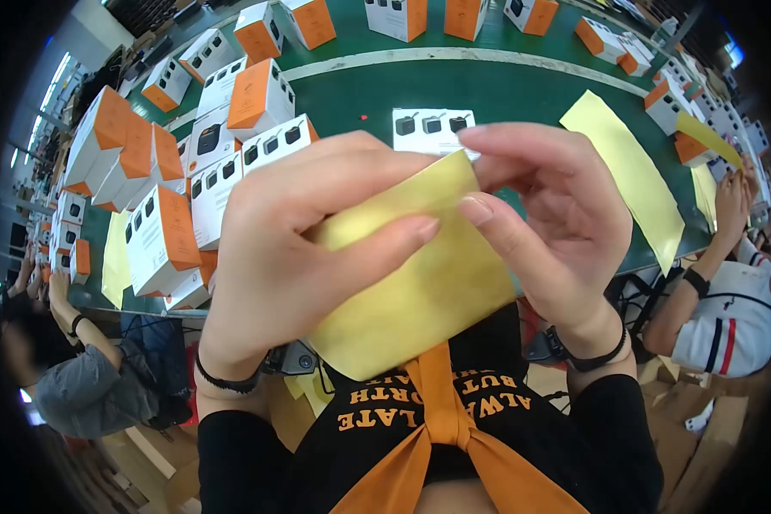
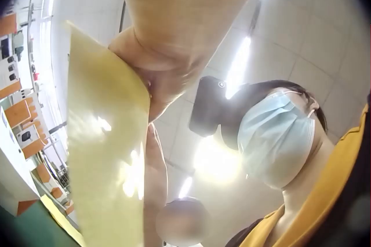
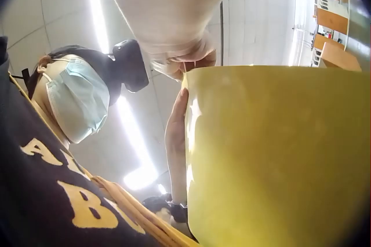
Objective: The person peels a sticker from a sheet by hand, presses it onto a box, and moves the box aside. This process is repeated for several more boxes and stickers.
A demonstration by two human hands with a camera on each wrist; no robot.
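I judge this step as working the upper corner of the yellow sheet [image 1: 428, 291], raised between 2 hands; the next move likely calls for a steady left hold. On my feed, the left hand [image 1: 287, 231] pinches it, thumb across the near face. The right hand [image 1: 565, 206] arches at the corner; whether its fingers grip, I can't tell.

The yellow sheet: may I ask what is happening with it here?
A person is handling a glossy yellow sheet. The left-hand grip holds it, while the right-hand grip is at its upper edge; whether that one also pinches it is unclear. Beyond, on the green table, stand orange-and-white product boxes, and another yellow sheet lies to the right.
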